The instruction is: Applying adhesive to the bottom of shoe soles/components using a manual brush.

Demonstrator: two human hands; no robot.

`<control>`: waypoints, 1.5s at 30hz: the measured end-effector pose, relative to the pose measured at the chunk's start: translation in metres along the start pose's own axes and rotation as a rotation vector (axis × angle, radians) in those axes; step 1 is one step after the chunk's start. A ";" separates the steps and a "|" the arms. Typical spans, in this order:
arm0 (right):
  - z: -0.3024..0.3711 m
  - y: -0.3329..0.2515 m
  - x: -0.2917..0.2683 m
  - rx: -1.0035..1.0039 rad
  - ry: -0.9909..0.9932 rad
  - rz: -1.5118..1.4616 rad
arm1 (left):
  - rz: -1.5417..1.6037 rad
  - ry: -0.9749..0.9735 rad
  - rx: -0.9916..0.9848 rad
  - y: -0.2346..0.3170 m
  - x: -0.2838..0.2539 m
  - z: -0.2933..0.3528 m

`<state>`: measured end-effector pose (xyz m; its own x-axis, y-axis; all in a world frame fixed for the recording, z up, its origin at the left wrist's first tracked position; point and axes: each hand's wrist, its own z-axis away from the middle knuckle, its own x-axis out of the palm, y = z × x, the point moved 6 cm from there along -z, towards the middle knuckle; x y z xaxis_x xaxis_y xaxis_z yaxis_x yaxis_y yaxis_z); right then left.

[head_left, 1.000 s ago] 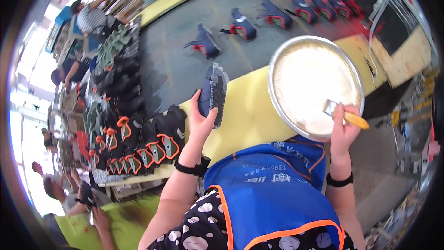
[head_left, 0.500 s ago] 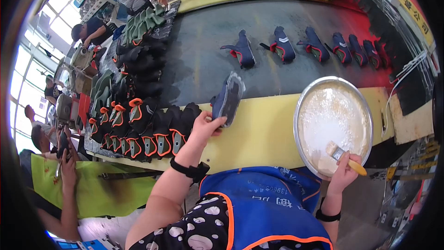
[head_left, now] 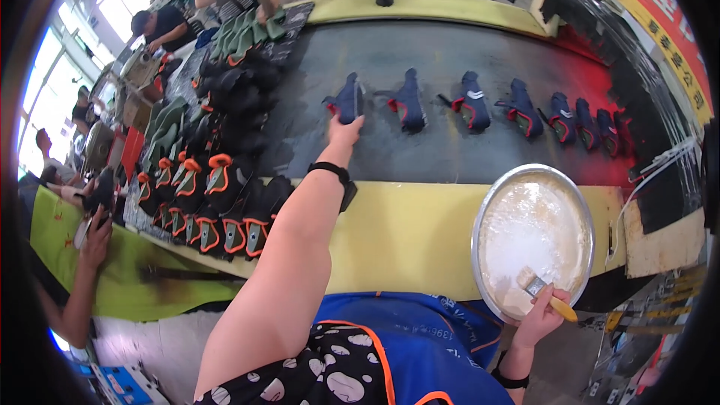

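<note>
Head: left hand (head_left: 345,133)—seemingly half-curled—holds shoe (head_left: 348,100).

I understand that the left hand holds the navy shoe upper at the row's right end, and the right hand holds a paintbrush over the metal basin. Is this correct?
Not quite: the head view shows the left hand holding the navy shoe upper at the row's left end. The right hand does hold a paintbrush over the metal basin.

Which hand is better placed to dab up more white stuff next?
Probably the right hand: it holds the brush over the round pan of white stuff, while the left hand is farther off, at a navy shoe.
</note>
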<state>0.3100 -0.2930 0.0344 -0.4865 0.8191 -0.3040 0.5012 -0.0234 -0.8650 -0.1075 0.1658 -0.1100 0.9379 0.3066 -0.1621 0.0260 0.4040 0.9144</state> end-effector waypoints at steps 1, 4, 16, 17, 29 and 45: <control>0.001 0.002 -0.002 0.033 0.025 0.020 | 0.008 -0.032 0.073 0.000 0.001 0.009; 0.002 -0.002 -0.003 0.003 0.043 0.058 | -0.024 -0.012 0.218 0.007 0.000 0.076; 0.002 -0.007 -0.002 -0.031 0.038 0.038 | -1.211 0.374 0.766 0.039 -0.180 0.288; 0.002 -0.009 -0.003 -0.039 0.041 0.030 | -1.252 0.343 0.622 0.028 -0.187 0.283; 0.000 -0.034 -0.014 0.188 0.190 -0.187 | -1.070 -0.037 0.885 0.005 -0.134 0.313; -0.035 -0.028 0.026 -0.043 -0.183 0.287 | -0.796 -0.422 0.463 -0.011 -0.113 0.279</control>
<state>0.3085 -0.2507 0.0650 -0.4394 0.6663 -0.6025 0.6641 -0.2107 -0.7173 -0.1176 -0.1137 0.0017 0.6325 -0.2717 -0.7253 0.7449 -0.0434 0.6658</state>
